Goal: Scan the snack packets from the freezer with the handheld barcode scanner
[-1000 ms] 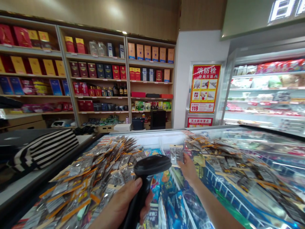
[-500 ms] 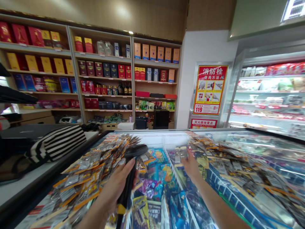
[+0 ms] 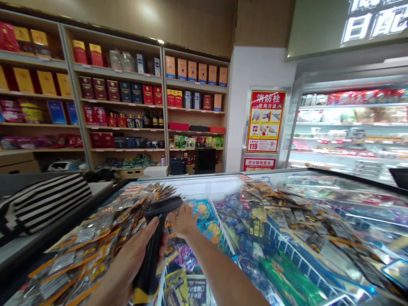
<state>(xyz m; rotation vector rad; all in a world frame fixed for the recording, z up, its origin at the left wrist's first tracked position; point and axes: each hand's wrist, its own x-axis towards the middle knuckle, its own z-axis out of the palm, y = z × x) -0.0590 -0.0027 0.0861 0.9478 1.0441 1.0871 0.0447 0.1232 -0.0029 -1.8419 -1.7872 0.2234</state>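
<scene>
A black handheld barcode scanner (image 3: 151,248) with a yellow band is gripped around its handle by my left hand (image 3: 135,250). Its head points away from me, above the freezer. Just right of the scanner head, my right hand (image 3: 184,221) has its fingers stretched out and slightly spread, with nothing visible in them. Below that hand are blue snack packs (image 3: 204,210) in a wire basket. Left of the scanner spreads a heap of small clear packets with orange edges (image 3: 108,225). More such packets (image 3: 287,204) lie on the right side of the freezer.
White wire dividers (image 3: 223,225) part the freezer's goods, including a green pack (image 3: 291,278). A black-and-white striped bag (image 3: 54,199) rests beyond the left edge. Shelves of boxed goods (image 3: 121,91) stand behind, and a lit chiller (image 3: 350,123) at the right.
My right hand has moved left from the right-hand packets, where it held a small clear packet, to beside the scanner head; that packet is no longer in it. The view has turned right.
</scene>
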